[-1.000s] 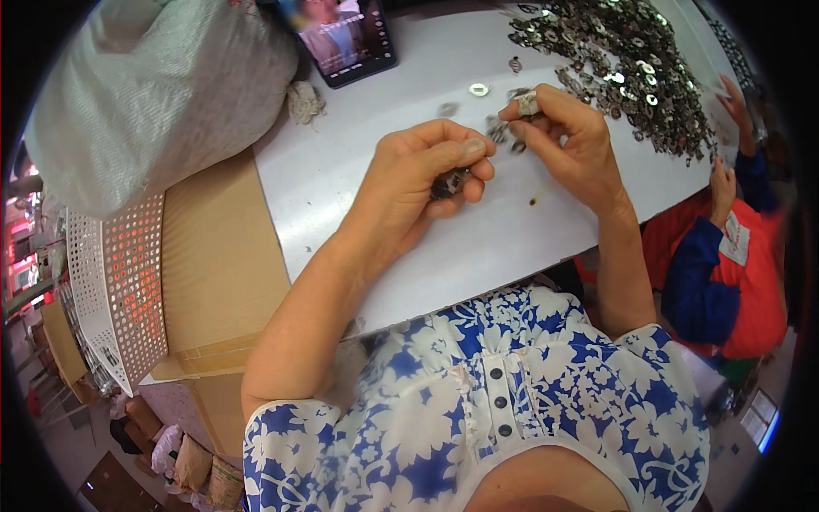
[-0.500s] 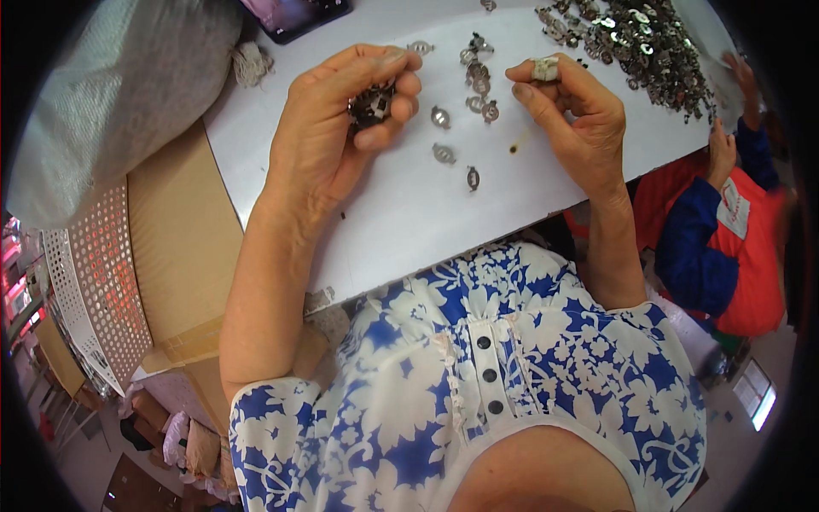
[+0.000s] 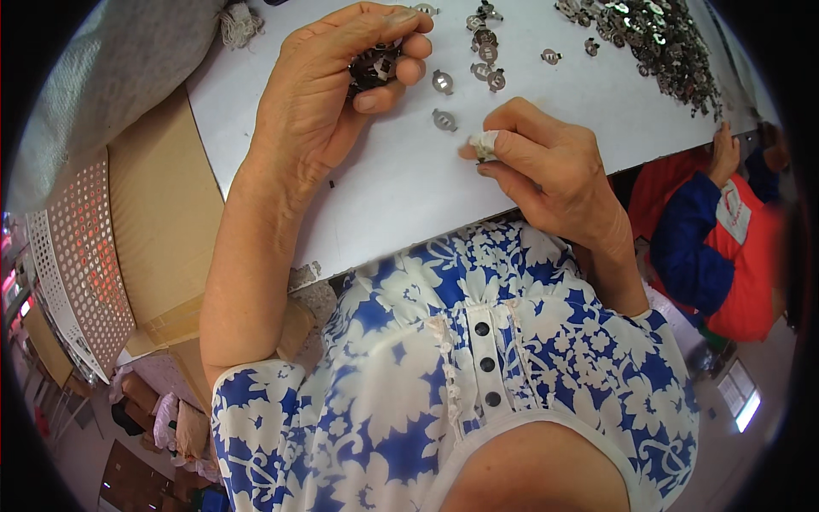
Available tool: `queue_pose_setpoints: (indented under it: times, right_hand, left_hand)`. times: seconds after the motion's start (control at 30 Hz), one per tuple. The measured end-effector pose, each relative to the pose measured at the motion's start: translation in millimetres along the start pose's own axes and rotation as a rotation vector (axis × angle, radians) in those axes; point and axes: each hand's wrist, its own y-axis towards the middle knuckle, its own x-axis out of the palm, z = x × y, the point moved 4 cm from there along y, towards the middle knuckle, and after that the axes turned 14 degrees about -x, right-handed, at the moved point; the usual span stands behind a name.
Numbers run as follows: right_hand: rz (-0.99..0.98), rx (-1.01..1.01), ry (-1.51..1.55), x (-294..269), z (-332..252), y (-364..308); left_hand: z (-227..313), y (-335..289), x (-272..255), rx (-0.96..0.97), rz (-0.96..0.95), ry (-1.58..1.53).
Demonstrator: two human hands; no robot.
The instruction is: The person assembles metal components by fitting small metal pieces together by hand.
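My left hand (image 3: 341, 77) is closed round a clump of small dark metal pieces (image 3: 373, 68), held above the white tabletop (image 3: 384, 179). White tape (image 3: 484, 143) is wrapped round a finger of my right hand (image 3: 546, 162). That hand pinches down at the table, with a small dark bit of metal showing between the fingertips; most of it is hidden. Between my hands lie single round metal discs with side tabs, one disc (image 3: 444, 120) close to my right fingertips and another disc (image 3: 442, 82) farther off. A short row of discs (image 3: 485, 53) lies beyond.
A large heap of metal discs (image 3: 661, 47) covers the far right, with two strays beside it. A whitish woven sack (image 3: 128, 77) and a cardboard sheet (image 3: 162, 222) flank the left side. At the right edge sits another person in a red vest (image 3: 742, 256).
My right hand has come down and left, onto the spot where a single disc lay. The view has shifted slightly; my left hand keeps its grip.
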Motion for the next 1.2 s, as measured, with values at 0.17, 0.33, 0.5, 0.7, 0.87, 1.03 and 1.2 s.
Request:
queue_pose_setpoints:
  times: [0.17,0.33,0.5,0.7,0.87,1.03,1.2]
  right_hand:
    - [0.091,0.031,-0.026,-8,7,-5]
    - [0.284,0.045,0.126,-23,-3,-3]
    - [0.418,-0.039,0.171,-18,-3,-4]
    - [0.406,0.104,0.151,-23,4,-8]
    - [0.432,0.295,-0.281,-44,57,-29]
    - [0.367,0.251,-0.385,-46,65,-24]
    - [0.401,0.311,-0.249,-44,70,-28]
  left_hand:
    - [-3,-1,1,0.06,-0.055,0.185]
    - [-15,-7,15,-0.061,-0.094,0.364]
    - [-20,-11,32,-0.102,-0.177,0.474]
    - [-19,-11,32,-0.066,-0.125,0.602]
    - [-12,-12,30,-0.048,-0.084,0.419]
    - [-14,-6,25,-0.056,-0.124,0.369]
    - [-16,-7,26,-0.1,-0.12,0.268]
